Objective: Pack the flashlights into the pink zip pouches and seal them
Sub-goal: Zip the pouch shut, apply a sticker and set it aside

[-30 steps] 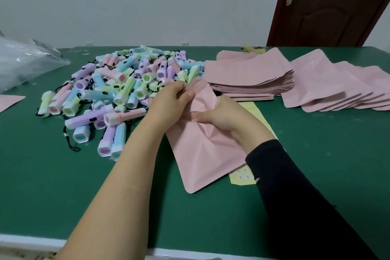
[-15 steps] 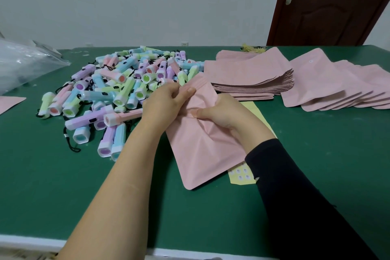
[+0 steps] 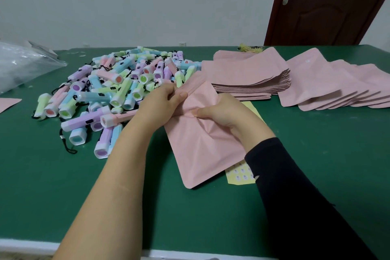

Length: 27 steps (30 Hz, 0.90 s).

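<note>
green bench (image 3: 63,185) against pale wall (image 3: 147,6), dark door (image 3: 327,10) past far right corner; fingers of left hand (image 3: 160,101) and right hand (image 3: 219,109) gripping pink pouch (image 3: 202,145).

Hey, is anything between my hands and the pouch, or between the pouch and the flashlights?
Nothing visible. The left hand and right hand both grip the pouch near its top, and the flashlights lie right beside its top edge, on the left.
</note>
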Motion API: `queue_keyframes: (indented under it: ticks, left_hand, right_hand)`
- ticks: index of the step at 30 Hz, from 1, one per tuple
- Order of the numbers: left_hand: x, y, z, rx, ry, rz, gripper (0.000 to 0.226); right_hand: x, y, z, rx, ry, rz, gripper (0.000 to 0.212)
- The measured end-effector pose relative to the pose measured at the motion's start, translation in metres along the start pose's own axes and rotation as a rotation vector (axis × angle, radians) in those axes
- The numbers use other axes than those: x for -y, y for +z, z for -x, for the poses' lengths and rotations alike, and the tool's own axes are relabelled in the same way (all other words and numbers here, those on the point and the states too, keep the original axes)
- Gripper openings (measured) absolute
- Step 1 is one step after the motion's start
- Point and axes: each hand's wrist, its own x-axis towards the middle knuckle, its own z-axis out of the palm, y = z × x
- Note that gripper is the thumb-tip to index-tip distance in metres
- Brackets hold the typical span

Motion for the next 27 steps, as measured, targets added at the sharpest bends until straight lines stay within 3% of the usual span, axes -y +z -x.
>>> queue_keyframes:
  ticks: [5, 9, 13, 17, 21, 24, 27]
  left_hand:
    - [0.001, -0.002, 0.002, -0.076, -0.034, 0.063, 0.040]
    - [0.005, -0.005, -0.001, -0.018, -0.065, 0.160, 0.016]
    - [0.008, -0.006, -0.003, 0.011, -0.049, 0.078, 0.033]
    - [0.008, -0.002, -0.003, -0.111, -0.090, 0.129, 0.021]
    - [0.004, -0.005, -0.002, -0.227, -0.126, 0.170, 0.041]
    - [0.003, -0.009, 0.002, -0.210, -0.163, 0.264, 0.044]
    - [0.003, -0.015, 0.005, -0.105, -0.127, 0.339, 0.029]
  right_hand:
    - [0.000, -0.002, 0.001, 0.043, -0.002, -0.099, 0.024]
    - [0.000, -0.005, 0.000, 0.010, 0.000, -0.122, 0.029]
    - [-0.001, -0.009, -0.002, -0.010, -0.001, -0.143, 0.029]
    - [-0.002, -0.007, -0.004, 0.010, -0.004, -0.190, 0.023]
    - [-0.003, -0.008, -0.005, 0.001, -0.029, -0.220, 0.021]
    - [-0.003, -0.010, -0.005, -0.009, -0.054, -0.242, 0.017]
    - [-0.005, -0.016, -0.006, -0.051, -0.068, -0.258, 0.015]
